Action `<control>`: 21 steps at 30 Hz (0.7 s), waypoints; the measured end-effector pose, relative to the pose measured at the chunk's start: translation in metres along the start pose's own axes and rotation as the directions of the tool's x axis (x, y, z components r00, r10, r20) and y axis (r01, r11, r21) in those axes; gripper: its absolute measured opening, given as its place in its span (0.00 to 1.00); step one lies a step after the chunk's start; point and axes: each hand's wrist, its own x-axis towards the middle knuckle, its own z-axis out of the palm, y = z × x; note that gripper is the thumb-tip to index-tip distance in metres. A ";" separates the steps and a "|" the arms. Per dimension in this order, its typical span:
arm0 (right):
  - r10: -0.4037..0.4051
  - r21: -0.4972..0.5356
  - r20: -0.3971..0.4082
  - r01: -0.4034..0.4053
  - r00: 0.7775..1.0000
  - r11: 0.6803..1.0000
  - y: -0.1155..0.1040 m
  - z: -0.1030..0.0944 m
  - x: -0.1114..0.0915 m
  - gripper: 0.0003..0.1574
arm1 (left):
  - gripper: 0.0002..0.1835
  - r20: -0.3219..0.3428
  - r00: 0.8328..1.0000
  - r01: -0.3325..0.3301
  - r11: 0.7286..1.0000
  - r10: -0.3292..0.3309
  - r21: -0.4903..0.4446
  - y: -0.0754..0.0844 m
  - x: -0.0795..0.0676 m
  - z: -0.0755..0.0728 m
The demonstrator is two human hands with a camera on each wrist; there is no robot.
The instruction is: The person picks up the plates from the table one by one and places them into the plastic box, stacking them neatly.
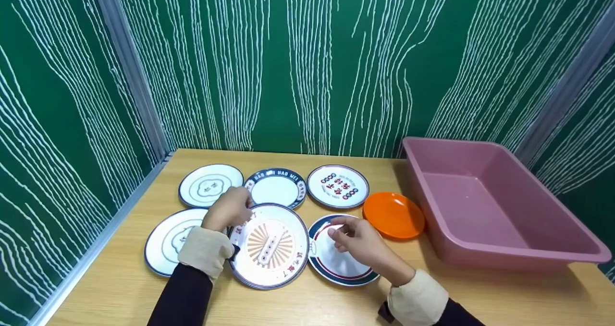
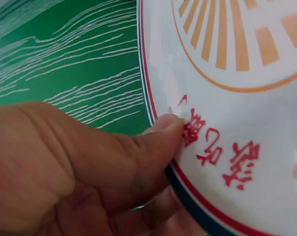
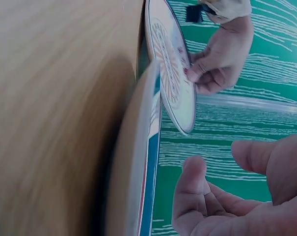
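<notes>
**Left hand lifting the sunburst plate by its rim**

Your left hand [image 1: 229, 210] pinches the left rim of the sunburst plate [image 1: 270, 246], the large plate at the near centre of the counter [image 1: 307, 302]. The left wrist view shows the thumb [image 2: 160, 129] pressed on top of the rim beside the red characters, with the other fingers curled underneath. That seems the reason for the edge grip, since a flat plate offers little else to hold. In the right wrist view the plate stands clear of the wood on that side, so it looks tilted up or lifted.

Your right hand [image 1: 358, 239] hovers above the striped-rim plate [image 1: 336, 263], just right of the sunburst plate. Its fingers are loosely curved and hold nothing, and whether the fingertips touch the plate cannot be told.

The sunburst plate's left edge overlaps a blue-rimmed plate [image 1: 168, 242] at the near left. Along the far row lie three more: a cloud-pattern plate [image 1: 207, 184], a plate with lettering round its rim [image 1: 278, 187], and a plate with red and black symbols [image 1: 338, 186]. An orange plate [image 1: 394, 214] sits to the right, just beside a pink tub [image 1: 485, 206] at the right end of the counter. The tub shows nothing inside
</notes>
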 end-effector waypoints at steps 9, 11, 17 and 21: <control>-0.046 -0.007 0.009 0.046 0.999 0.999 -0.001 0.005 -0.003 0.23 | 0.03 -0.017 0.997 -0.080 0.995 0.079 -0.061 0.003 -0.005 -0.011; -0.057 -0.016 0.009 0.057 0.998 0.998 -0.001 0.005 -0.004 0.23 | 0.02 -0.022 0.996 -0.086 0.993 0.084 -0.077 0.005 -0.006 -0.012; -0.046 -0.017 0.023 0.046 0.999 0.999 -0.001 0.007 -0.003 0.23 | 0.04 -0.045 0.995 -0.093 0.987 0.088 -0.129 0.010 -0.006 -0.011; -0.076 0.002 0.039 0.076 0.996 0.997 0.000 0.007 -0.002 0.25 | 0.05 -0.065 0.994 -0.098 0.975 0.086 -0.199 0.013 -0.007 -0.010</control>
